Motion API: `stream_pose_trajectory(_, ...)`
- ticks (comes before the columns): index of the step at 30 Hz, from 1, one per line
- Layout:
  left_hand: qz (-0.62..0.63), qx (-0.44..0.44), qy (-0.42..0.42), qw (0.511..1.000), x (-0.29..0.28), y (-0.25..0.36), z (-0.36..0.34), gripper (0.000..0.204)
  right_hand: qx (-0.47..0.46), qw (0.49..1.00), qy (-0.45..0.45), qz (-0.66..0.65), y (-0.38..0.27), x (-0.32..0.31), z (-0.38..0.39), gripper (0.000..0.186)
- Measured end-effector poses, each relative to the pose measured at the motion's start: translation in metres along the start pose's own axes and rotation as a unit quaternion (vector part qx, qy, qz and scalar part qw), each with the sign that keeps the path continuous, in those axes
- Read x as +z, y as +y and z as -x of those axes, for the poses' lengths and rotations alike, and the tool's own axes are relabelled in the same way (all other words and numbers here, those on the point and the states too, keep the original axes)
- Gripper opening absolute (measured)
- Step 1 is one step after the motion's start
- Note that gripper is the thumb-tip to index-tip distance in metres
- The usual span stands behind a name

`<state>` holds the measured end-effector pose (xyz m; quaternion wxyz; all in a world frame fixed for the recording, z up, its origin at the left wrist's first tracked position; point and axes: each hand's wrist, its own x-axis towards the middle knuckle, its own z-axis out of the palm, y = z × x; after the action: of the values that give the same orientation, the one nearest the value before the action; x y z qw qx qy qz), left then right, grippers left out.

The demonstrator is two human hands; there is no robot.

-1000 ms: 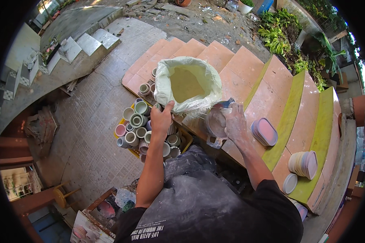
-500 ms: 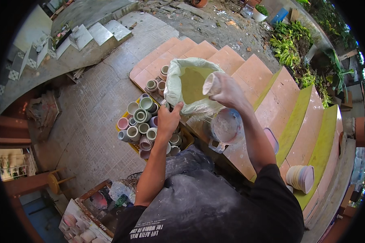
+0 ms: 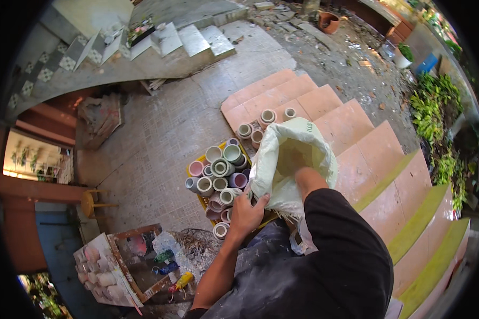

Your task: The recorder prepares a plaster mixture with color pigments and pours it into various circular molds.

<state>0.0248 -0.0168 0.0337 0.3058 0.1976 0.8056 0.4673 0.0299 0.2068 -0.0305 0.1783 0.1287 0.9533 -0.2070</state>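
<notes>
A whitish-green woven sack (image 3: 263,165) stands open on the tiled steps in front of me. Pale powder seems to lie inside it, in shade. My left hand (image 3: 248,212) is closed on the near left rim of the sack, thumb pressed against the cloth. Deep in the sack's mouth is my right hand (image 3: 299,157), dim against the powder; its fingers and anything in them are hidden. Left of the sack, a yellow crate (image 3: 201,200) holds several small cast pots (image 3: 221,167) in white, green, pink and purple, closest to my left hand.
Several more small pots (image 3: 268,116) stand on the peach steps (image 3: 351,122) beyond the sack. A wooden frame table (image 3: 135,266) with bottles and pinkish pieces is at lower left, near a yellow stool (image 3: 89,204). Grey tiled floor (image 3: 159,133) spreads left; plants (image 3: 436,111) grow far right.
My right hand, earlier above the sack's mouth with a white cup, has gone down into the sack; the cup no longer shows. My left hand stays on the rim. The view has shifted.
</notes>
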Motion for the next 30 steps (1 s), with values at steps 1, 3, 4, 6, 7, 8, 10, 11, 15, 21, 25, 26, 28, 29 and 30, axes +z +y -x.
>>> stream_pose_trajectory(1, -0.003, -0.008, 0.009, 1.0, 0.001, -0.001, 0.003, 0.036, -0.008, 1.0, -0.005, -0.009, -0.011, -0.002, -0.002, 0.03)
stream_pose_trajectory(3, -0.007, -0.02, 0.013, 1.0, 0.002, 0.002, 0.007, 0.036, -0.015, 0.999, -0.013, -0.025, -0.035, 0.001, -0.005, 0.03)
stream_pose_trajectory(4, -0.01, -0.023, 0.007, 1.0, 0.003, 0.003, 0.008, 0.036, -0.014, 0.999, -0.016, -0.033, -0.04, -0.002, -0.009, 0.03)
stream_pose_trajectory(6, 0.029, -0.016, -0.012, 0.999, 0.006, -0.003, -0.001, 0.034, -0.002, 0.999, -0.015, -0.048, -0.03, -0.011, -0.017, 0.03)
stream_pose_trajectory(7, 0.042, -0.02, -0.018, 0.999, 0.005, -0.003, -0.004, 0.033, 0.009, 0.998, -0.011, -0.055, -0.029, -0.01, -0.018, 0.03)
stream_pose_trajectory(8, 0.055, -0.022, -0.025, 0.998, 0.004, -0.004, -0.006, 0.032, 0.022, 0.998, -0.005, -0.063, -0.026, -0.01, -0.02, 0.031)
stream_pose_trajectory(10, 0.073, -0.004, -0.034, 0.997, 0.002, -0.005, -0.012, 0.033, 0.045, 0.996, 0.013, -0.074, -0.011, -0.002, -0.011, 0.031)
stream_pose_trajectory(11, 0.072, -0.002, -0.038, 0.997, 0.002, -0.004, -0.015, 0.034, 0.059, 0.995, 0.023, -0.08, -0.001, -0.001, -0.007, 0.031)
stream_pose_trajectory(15, 0.061, 0.024, -0.063, 0.996, -0.002, -0.021, -0.017, 0.036, 0.116, 0.985, 0.065, -0.108, 0.014, -0.013, -0.01, 0.031)
stream_pose_trajectory(21, 0.167, 0.065, -0.132, 0.975, -0.017, -0.039, -0.019, 0.023, 0.189, 0.967, 0.145, -0.088, 0.024, -0.019, 0.023, 0.041)
stream_pose_trajectory(25, 0.224, 0.04, -0.139, 0.964, -0.061, -0.098, -0.013, 0.021, 0.073, 0.866, 0.324, -0.373, -0.005, -0.019, 0.127, 0.079)
stream_pose_trajectory(26, 0.208, 0.033, -0.121, 0.97, -0.076, -0.127, -0.014, 0.022, 0.124, 0.859, 0.366, -0.335, -0.02, -0.022, 0.155, 0.074)
stream_pose_trajectory(28, 0.21, -0.122, -0.075, 0.967, -0.111, -0.166, 0.0, 0.02, 0.166, 0.83, 0.426, -0.319, -0.031, -0.02, 0.205, 0.069)
stream_pose_trajectory(29, 0.201, -0.129, -0.044, 0.97, -0.127, -0.203, 0.004, 0.019, 0.152, 0.813, 0.444, -0.343, -0.033, -0.018, 0.227, 0.07)
stream_pose_trajectory(30, 0.191, -0.136, -0.01, 0.972, -0.141, -0.242, 0.009, 0.019, 0.155, 0.813, 0.444, -0.343, -0.039, -0.015, 0.244, 0.07)
